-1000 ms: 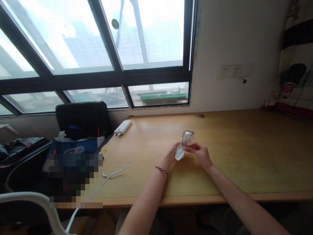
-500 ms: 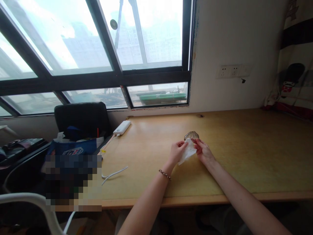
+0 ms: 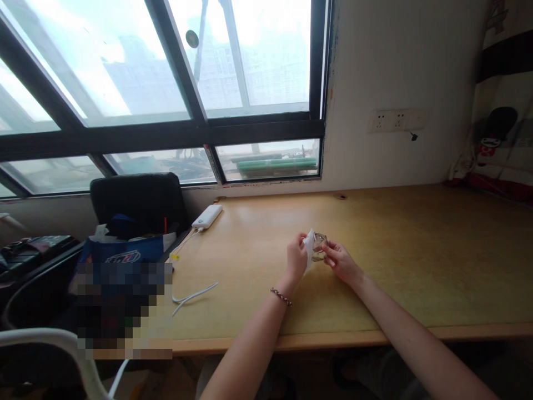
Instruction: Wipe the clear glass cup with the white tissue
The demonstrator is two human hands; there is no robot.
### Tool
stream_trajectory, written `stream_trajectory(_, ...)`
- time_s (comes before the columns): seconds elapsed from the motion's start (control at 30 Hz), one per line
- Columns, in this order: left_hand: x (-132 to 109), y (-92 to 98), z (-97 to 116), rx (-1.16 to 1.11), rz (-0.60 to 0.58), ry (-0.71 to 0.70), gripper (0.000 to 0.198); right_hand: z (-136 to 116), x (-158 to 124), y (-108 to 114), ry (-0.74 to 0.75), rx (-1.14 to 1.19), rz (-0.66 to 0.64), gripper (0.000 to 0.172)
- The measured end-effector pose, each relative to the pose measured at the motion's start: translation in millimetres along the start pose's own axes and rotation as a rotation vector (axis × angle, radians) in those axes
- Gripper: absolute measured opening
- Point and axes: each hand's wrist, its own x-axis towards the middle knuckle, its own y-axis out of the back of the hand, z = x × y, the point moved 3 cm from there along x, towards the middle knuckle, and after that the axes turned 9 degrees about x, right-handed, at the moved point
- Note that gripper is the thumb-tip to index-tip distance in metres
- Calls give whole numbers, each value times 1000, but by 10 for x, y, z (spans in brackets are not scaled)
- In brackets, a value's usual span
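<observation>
A small clear glass (image 3: 320, 246) is held over the middle of the wooden desk (image 3: 416, 266). My right hand (image 3: 339, 261) grips the glass from the right, fingers curled round it. My left hand (image 3: 296, 259), with a beaded bracelet on the wrist, pinches a white tissue (image 3: 308, 244) pressed against the glass's left side. Both hands meet around the glass, just above the desktop.
A white power bank (image 3: 207, 216) lies at the desk's far left with a white cable (image 3: 194, 294) trailing toward the front edge. A black chair (image 3: 139, 203) with a blue bag (image 3: 125, 253) stands left. Wall sockets (image 3: 395, 120) sit on the right.
The glass has been turned and lowered between the hands. The tissue has moved from under the glass's front up to its left side, folded smaller in my left hand.
</observation>
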Motion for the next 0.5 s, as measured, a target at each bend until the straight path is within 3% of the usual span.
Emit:
stream_trajectory(0.2,44,100,-138,-28,125,143,9,18,-44,-78,-1,-59,-79,20)
stream_trajectory(0.33,45,90,-199,-166,34,298,8,0,-46,-87,49,-125,-73,21)
stream_trajectory(0.5,55,48,-233,-116,-63,360,9,-35,-56,-90,151,-336,-87,21)
